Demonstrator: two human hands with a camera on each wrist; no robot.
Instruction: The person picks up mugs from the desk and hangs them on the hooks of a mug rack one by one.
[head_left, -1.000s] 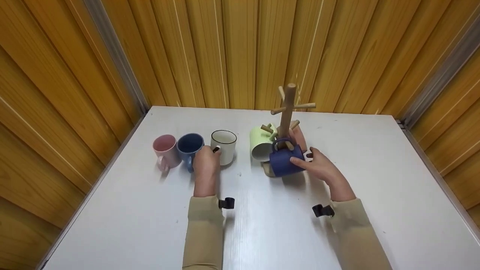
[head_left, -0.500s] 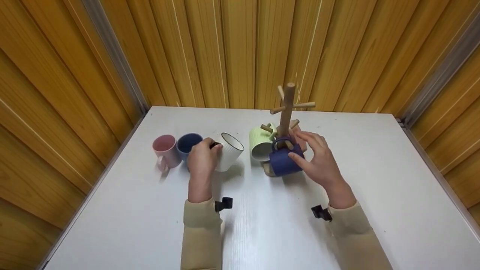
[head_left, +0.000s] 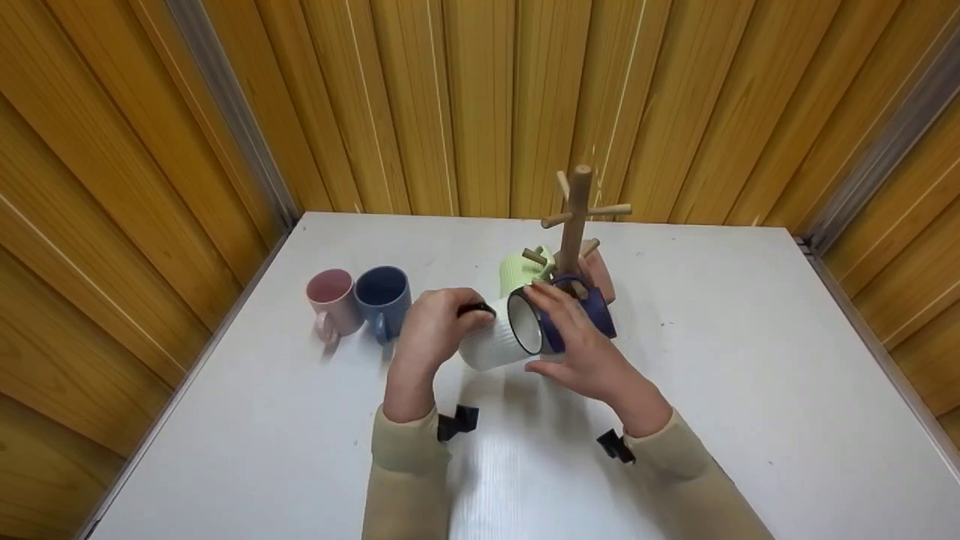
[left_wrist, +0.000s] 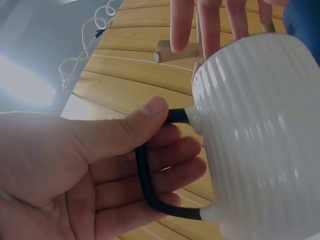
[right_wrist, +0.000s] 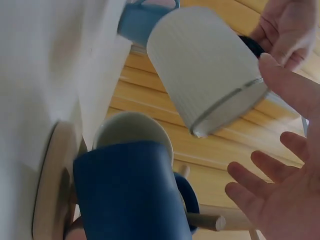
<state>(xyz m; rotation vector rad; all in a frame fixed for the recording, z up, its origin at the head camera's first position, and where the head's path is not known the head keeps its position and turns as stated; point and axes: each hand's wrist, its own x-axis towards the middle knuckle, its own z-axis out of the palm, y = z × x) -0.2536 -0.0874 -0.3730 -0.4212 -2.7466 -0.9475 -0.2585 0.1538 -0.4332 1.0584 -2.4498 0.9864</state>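
My left hand [head_left: 431,334] grips the black handle [left_wrist: 145,175] of a white ribbed mug [head_left: 489,346]. Tipped on its side, the mug is raised over the table with its dark-rimmed mouth facing right. My right hand [head_left: 589,356] is spread at that mouth, thumb and fingers extended on either side of the rim. Behind it stands a wooden mug tree [head_left: 574,232]. A dark blue mug [right_wrist: 130,195] hangs from one of its lower pegs, partly covered by my right hand in the head view. A light green mug [head_left: 517,271] and a salmon-pink mug [head_left: 600,276] also hang there.
On the left of the white table [head_left: 247,420], a pink mug [head_left: 335,306] and a blue mug [head_left: 386,304] stand upright side by side. The tree's upper pegs [head_left: 611,211] are bare. Wood-patterned panels [head_left: 480,112] enclose the table's back and sides.
My left hand has lifted the white mug, tipped it sideways and carried it right, towards the mug tree. My right hand has left the dark blue mug and moved left to the white mug's mouth.
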